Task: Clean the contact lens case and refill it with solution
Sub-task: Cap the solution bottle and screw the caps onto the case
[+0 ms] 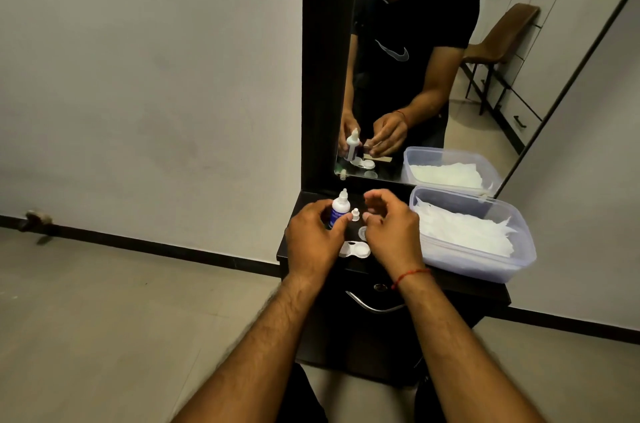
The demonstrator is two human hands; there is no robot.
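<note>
My left hand (pixel 311 235) grips a small white solution bottle (pixel 338 209) with a blue label, upright on the dark vanity top (pixel 304 211), nozzle uncovered. Its little white cap (pixel 355 215) stands on the top just right of the bottle. My right hand (pixel 391 232) hovers beside the cap with loosely curled fingers, thumb and forefinger apart, and nothing visible between them. The white contact lens case (pixel 355 249) lies open near the front, between my wrists. One round clear lid (pixel 362 232) lies behind it. My hands hide part of the case.
A clear plastic tub (pixel 519 232) of white tissues fills the right half of the vanity top. A mirror (pixel 415 58) rises directly behind, reflecting my hands. Below the top is a drawer with a curved metal handle (pixel 372 306). Left of the vanity are wall and floor.
</note>
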